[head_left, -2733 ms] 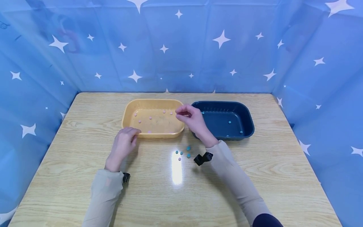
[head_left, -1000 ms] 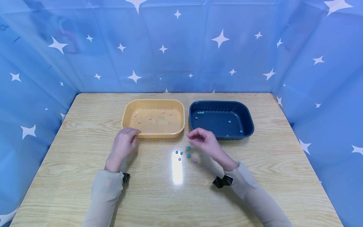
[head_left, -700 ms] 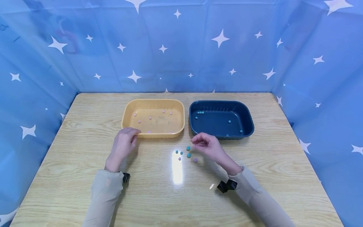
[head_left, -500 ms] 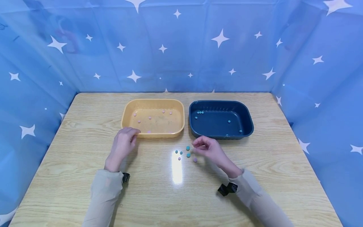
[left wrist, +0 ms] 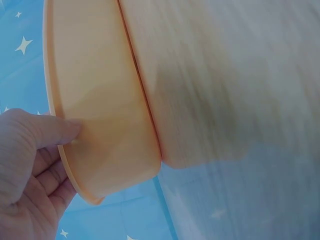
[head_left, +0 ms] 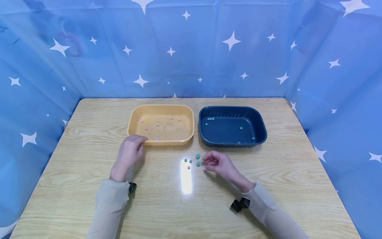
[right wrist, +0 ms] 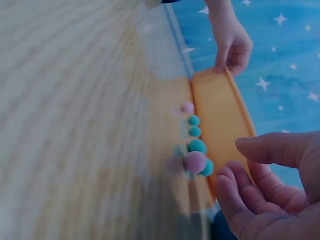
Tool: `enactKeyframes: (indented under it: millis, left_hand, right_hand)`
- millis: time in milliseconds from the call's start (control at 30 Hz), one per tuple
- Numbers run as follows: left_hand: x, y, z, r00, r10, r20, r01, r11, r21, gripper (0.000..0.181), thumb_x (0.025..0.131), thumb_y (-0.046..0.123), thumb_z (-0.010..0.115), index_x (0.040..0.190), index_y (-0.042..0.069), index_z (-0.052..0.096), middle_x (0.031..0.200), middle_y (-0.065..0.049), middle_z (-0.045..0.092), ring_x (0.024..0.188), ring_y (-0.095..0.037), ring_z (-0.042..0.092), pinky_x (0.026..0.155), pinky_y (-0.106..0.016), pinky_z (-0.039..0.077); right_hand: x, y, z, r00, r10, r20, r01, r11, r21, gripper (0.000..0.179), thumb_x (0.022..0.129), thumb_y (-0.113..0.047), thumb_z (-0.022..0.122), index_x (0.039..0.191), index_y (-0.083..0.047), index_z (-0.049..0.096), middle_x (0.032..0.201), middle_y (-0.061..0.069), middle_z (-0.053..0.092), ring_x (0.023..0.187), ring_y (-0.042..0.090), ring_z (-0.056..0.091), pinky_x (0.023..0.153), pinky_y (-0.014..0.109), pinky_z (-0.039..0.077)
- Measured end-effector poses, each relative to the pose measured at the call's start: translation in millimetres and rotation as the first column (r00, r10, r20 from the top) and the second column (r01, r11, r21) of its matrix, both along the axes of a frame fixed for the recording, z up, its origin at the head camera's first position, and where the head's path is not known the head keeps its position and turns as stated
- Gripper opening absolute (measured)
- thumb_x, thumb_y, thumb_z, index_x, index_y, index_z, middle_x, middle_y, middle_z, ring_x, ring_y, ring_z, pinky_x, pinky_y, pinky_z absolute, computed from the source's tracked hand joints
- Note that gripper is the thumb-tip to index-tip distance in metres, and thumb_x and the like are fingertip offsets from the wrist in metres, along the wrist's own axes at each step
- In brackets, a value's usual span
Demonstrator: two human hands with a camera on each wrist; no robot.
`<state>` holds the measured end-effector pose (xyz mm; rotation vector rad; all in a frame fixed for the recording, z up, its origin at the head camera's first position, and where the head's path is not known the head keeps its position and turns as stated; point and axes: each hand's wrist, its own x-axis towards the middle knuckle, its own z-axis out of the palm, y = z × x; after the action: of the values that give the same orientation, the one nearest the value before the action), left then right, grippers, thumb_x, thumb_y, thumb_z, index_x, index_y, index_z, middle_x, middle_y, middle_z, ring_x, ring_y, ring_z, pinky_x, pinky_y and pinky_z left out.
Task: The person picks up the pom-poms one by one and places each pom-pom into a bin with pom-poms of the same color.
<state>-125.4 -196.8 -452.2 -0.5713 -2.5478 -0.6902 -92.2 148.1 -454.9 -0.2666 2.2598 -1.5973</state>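
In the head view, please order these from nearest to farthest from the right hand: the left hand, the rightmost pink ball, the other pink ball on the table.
1. Rightmost pink ball: beside the right hand.
2. Other pink ball: farther left.
3. Left hand: farthest left, gripping the yellow tray.

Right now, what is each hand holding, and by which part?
The left hand pinches the yellow tray by its rim, at the near left corner. The right hand holds nothing.

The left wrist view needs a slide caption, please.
Left hand grips yellow tray by its rim, starry blue cloth behind.
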Motion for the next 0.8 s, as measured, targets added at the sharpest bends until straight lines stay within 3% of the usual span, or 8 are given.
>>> enactKeyframes:
  millis: [333, 800]
  left_hand:
    - [1.3, -0.1, -0.1, 1.0, 0.0, -0.002, 0.0, 1.0, 0.009, 0.018, 0.073, -0.014, 0.063, 0.085, -0.002, 0.068, 0.079, -0.013, 0.067, 0.073, -0.029, 0.059, 0.073, -0.044, 0.048]
    - [1.0, 0.6, 0.6, 1.0, 0.011, 0.006, -0.011, 1.0, 0.009, 0.018, 0.072, -0.014, 0.064, 0.085, -0.001, 0.068, 0.079, -0.013, 0.067, 0.074, -0.03, 0.06, 0.074, -0.044, 0.047]
  right_hand:
    - [3.4, -1.9, -6.2, 0.993, 0.061, -0.102, -0.056, 0.997, 0.056, 0.025, 0.075, 0.009, 0.067, 0.099, 0.006, 0.06, 0.096, 0.018, 0.063, 0.089, 0.031, 0.062, 0.079, 0.029, 0.053]
    - [3.5, -4.9, -10.4, 0.984, 0.096, -0.151, -0.079, 0.991, 0.111, 0.024, 0.075, 0.012, 0.066, 0.097, 0.004, 0.061, 0.094, 0.014, 0.063, 0.086, 0.026, 0.061, 0.076, 0.028, 0.054]
